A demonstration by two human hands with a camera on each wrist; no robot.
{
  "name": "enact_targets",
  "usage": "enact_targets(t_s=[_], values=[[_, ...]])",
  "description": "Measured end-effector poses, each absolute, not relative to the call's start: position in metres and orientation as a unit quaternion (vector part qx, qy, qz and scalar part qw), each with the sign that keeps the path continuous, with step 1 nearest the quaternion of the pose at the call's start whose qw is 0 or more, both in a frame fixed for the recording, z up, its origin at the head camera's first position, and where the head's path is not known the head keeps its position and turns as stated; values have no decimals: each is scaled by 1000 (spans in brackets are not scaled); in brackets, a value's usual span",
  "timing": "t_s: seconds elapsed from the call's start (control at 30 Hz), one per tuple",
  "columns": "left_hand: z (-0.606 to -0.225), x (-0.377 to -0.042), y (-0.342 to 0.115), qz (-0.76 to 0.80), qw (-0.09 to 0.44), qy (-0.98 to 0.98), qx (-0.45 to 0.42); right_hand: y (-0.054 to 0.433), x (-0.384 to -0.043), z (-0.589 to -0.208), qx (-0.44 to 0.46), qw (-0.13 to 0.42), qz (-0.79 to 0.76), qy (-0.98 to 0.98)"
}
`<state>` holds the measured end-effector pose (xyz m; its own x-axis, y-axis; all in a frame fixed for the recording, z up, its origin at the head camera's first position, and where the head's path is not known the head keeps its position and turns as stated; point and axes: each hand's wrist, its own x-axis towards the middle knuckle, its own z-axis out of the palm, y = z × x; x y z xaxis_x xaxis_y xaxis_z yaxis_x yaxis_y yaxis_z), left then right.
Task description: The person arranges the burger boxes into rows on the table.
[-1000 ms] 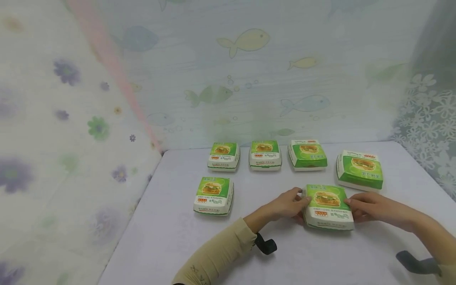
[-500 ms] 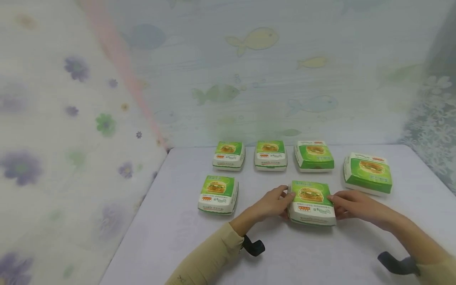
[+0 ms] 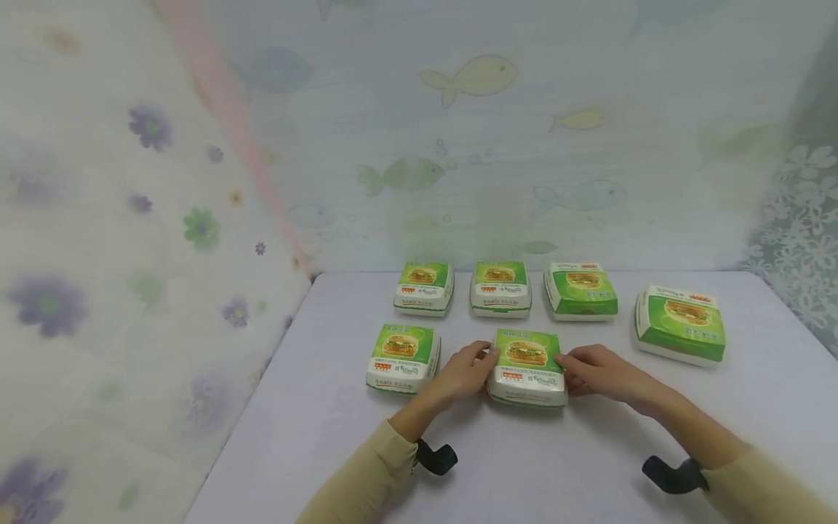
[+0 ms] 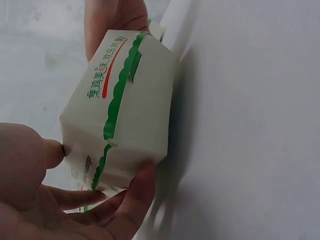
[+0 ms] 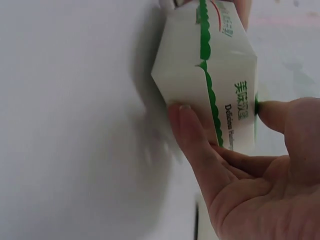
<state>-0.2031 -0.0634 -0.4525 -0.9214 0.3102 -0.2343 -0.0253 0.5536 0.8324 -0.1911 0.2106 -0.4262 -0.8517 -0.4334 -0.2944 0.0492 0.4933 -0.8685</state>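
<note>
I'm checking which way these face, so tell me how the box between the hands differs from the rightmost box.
On top, the held box is green on its far side and white on its near side; the rightmost box is white far, green near. The left hand and right hand grip the held box, while neither touches the rightmost box. Both are closed and carry a burger picture.

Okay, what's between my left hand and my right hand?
A green-and-white burger box, gripped by the left hand and right hand; the head view shows it.
</note>
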Motion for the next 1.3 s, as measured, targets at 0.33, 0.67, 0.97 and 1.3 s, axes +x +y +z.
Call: enact_targets(t_s=[0.33,0.67,0.97,1.3], values=[[-458,-203,-74,483,149,862,42,183,-201,-432,-105,228,-474,844],[-458,-199,-77,501,124,856,34,173,-204,-431,-107,226,-458,853],[-459,-199,-77,500,125,856,47,175,-205,-430,-101,237,-464,848],[-430,-179,-77,394,143,905,73,183,-199,-424,-105,260,-443,852]])
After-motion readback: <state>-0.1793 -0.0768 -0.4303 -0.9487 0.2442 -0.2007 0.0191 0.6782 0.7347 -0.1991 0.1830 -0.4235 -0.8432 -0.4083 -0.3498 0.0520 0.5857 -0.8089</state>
